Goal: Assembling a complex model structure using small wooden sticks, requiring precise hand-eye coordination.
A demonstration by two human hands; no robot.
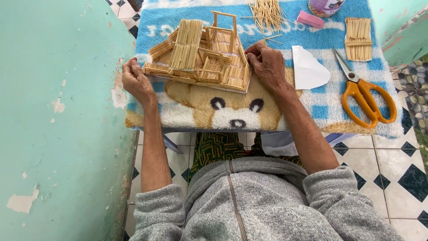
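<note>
A small house model built of toothpicks (200,56) sits on a blue and white fleece cover with a bear picture (214,109). My left hand (135,80) rests at the model's left edge, fingers curled against its base. At the model's right side, my right hand (267,62) has its fingertips pinched together; whether they hold a toothpick I cannot tell. A pile of loose toothpicks (266,13) lies behind the model.
Orange-handled scissors (365,96) lie at the right, beside a white paper scrap (307,69). A flat toothpick panel (358,39), a pink eraser-like block (310,19) and a jar (327,5) stand at the back right. A green peeling wall (58,120) is close on the left.
</note>
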